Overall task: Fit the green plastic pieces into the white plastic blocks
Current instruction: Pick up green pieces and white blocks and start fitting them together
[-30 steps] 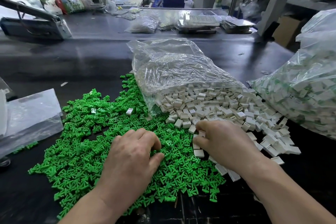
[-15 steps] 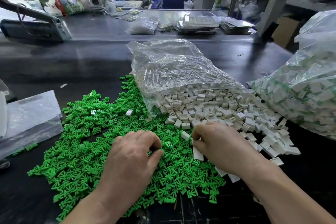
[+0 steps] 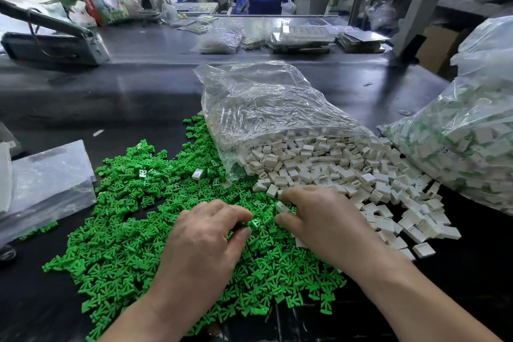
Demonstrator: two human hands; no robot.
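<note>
A broad heap of small green plastic pieces (image 3: pixel 125 244) covers the dark table in front of me. White plastic blocks (image 3: pixel 333 172) spill from an open clear bag (image 3: pixel 266 108) at the centre right. My left hand (image 3: pixel 202 244) rests on the green heap, its curled fingers pinching a green piece (image 3: pixel 254 223) at the tips. My right hand (image 3: pixel 324 222) hovers just to the right, fingers curled round a white block (image 3: pixel 281 207). The two hands' fingertips nearly meet.
A large full bag of assembled white-and-green parts (image 3: pixel 466 147) sits at the far right. Flat clear plastic bags (image 3: pixel 41 183) lie at the left. A stray white block (image 3: pixel 197 173) lies on the green heap. Trays, small bags and a machine stand at the back.
My right hand has lifted a white block off the pile and drawn it left toward my left hand. My left hand's fingers have curled tighter round a green piece.
</note>
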